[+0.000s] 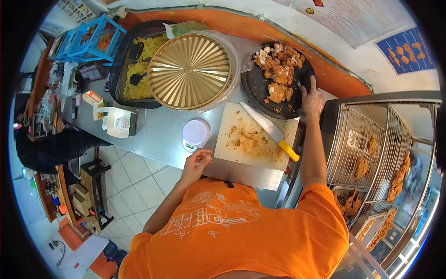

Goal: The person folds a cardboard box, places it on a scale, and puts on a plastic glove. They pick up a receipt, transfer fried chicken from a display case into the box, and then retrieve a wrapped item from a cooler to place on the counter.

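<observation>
My right hand (312, 100), which seems to wear a clear glove, grips the right rim of a round black plate (254, 86); its thumb shows over the edge. Pieces of fried chicken (281, 69), some broken, lie on the plate. Loosely curled and with nothing visible in it, my left hand (197, 163) hovers at the counter's front edge. Just beyond it stands a white kitchen scale (196, 132) with nothing on its pan. A knife (268, 126) with a yellow handle rests across a white cutting board (227, 151) strewn with brown crumbs.
A gold ridged lid (189, 69) stands beside a dark tray of yellow rice (139, 72) with black spoons. Left of the scale are a white carton (117, 123) and blue baskets (95, 42). A glass cabinet (388, 100) with fried chicken stands right. A dark-clothed person (51, 149) is far left.
</observation>
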A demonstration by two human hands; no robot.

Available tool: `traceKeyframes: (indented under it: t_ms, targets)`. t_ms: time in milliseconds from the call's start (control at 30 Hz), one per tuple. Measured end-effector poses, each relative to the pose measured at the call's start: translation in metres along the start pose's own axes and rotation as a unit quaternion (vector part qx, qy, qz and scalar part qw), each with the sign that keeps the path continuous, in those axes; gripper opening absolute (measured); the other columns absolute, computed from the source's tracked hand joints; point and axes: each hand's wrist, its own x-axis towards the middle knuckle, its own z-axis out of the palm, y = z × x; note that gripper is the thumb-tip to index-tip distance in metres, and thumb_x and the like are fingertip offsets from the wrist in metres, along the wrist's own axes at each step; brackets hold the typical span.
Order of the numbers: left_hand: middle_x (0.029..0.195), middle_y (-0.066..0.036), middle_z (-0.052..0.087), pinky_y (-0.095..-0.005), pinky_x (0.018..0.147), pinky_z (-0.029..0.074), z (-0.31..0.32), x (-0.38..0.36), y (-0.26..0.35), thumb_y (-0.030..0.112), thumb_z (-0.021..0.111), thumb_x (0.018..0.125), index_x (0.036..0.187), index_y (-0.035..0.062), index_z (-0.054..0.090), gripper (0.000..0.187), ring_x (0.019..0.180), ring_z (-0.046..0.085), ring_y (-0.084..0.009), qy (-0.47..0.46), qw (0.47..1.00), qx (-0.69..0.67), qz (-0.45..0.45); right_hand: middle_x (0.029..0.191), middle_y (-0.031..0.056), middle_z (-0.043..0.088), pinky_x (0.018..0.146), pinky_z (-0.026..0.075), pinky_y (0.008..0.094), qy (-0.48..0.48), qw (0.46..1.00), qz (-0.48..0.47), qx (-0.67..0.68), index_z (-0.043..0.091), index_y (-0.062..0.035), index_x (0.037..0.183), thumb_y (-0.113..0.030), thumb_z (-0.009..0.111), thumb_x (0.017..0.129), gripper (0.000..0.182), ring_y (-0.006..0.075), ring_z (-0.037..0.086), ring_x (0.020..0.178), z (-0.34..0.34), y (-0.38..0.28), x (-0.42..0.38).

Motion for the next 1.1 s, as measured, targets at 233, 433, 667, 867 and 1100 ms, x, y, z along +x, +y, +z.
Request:
traceKeyframes:
  t_ms: [233,433,667,867,1100]
  targets:
    - [0.088,-0.004,0.064,-0.0267,0.073,0.047,-0.047,-0.032,-0.019,0.014,0.054,0.100,0.114,0.0035,0.060,0.018,0.083,0.061,-0.0110,0.135,0.991,0.005,0.014,0.128,0.0228,0.051,0.095,0.045,0.0551,-0.082,0.972,-0.218,-0.007,0.056,-0.0179,0.135,-0.053,0.068,0.083,0.064,0.0436,0.051,0.115,0.011,-0.078,-0.047]
    - [0.082,-0.002,0.065,-0.0241,0.073,0.048,-0.136,-0.032,-0.025,0.011,0.059,0.096,0.107,0.0016,0.063,0.015,0.080,0.062,-0.0100,0.239,0.960,0.109,0.097,0.117,0.0199,0.054,0.076,0.057,0.0498,-0.141,0.968,-0.197,-0.060,0.058,-0.0178,0.121,-0.043,0.061,0.089,0.041,0.0402,0.064,0.099,0.046,-0.078,-0.025]
    - [0.129,-0.019,0.057,-0.0425,0.092,0.048,-0.377,0.009,0.001,0.029,0.077,0.080,0.107,0.0129,0.069,0.032,0.111,0.057,-0.0321,0.428,0.729,0.491,0.212,0.107,0.0026,0.059,0.063,0.050,0.0332,-0.195,0.777,0.202,0.564,0.056,-0.0136,0.130,-0.046,0.057,0.094,0.049,0.0158,0.057,0.078,-0.010,-0.089,-0.058]
    - [0.146,-0.021,0.038,-0.0482,0.104,0.041,-0.451,0.062,-0.012,0.039,0.084,0.069,0.119,0.0223,0.071,0.055,0.126,0.043,-0.0412,0.186,0.773,0.560,0.231,0.098,0.0063,0.063,0.058,0.051,0.0300,-0.336,0.609,0.255,0.672,0.055,-0.0066,0.129,-0.042,0.059,0.095,0.049,0.0142,0.061,0.072,-0.059,-0.308,-0.254]
    - [0.143,-0.018,0.040,-0.0457,0.100,0.045,-0.467,0.059,-0.016,0.039,0.083,0.070,0.112,0.0122,0.071,0.051,0.120,0.044,-0.0410,0.168,0.827,0.505,0.182,0.101,0.0116,0.060,0.077,0.052,0.0377,-0.525,0.630,0.234,0.523,0.050,-0.0041,0.126,-0.032,0.056,0.097,0.040,0.0251,0.062,0.091,-0.007,-0.635,-0.321]
